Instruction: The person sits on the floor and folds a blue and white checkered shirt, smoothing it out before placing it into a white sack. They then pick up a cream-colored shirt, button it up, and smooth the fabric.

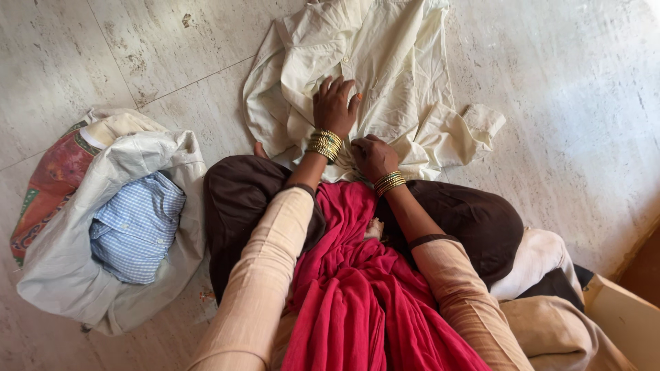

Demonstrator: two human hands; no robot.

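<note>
On the pale marble-like tiled floor, seen from the head cam looking down, a cream cotton button-up shirt lies spread in front of your crossed legs, front side up, collar away from you. It is laid flat like this so both hands can reach it w/o lifting it.

Your left hand rests on the shirt near the button line, fingers spread and palm down; this presses the cloth to the floor so it does not slide. Gold bangles sit on that wrist. Your right hand is at the near hem of the shirt, fingers curled together into a loose fist; it seems to grip a fold of the cloth, but the fingertips are hidden, so I cannot tell exactly what they pinch. The two hands are near each other, not touching.

One sleeve of the shirt lies crumpled to the right side, apart from the body part.

A red draped scarf hangs over your lap, between the arms.

Left of you, a white cloth sack stands open on the floor w/ a folded blue-white checked shirt inside, well apart from the hands.
</note>
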